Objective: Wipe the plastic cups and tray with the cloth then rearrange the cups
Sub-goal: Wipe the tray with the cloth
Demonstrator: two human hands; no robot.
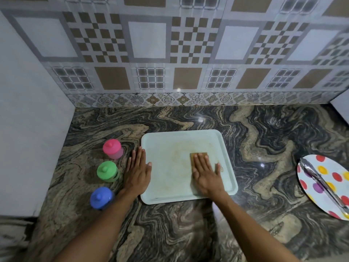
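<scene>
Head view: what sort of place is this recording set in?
Most likely a home kitchen counter: a polished stone countertop against a patterned tile backsplash, with a tray being wiped and metal tongs on a dotted plate.

- A swirled granite countertop in black, grey and tan fills the lower view, glossy with small light glints.
- The back wall carries patterned tiles: brown-and-white checks, plain pale squares, grids, and a floral border along the base.
- A plain pale side wall rises at left.
</scene>
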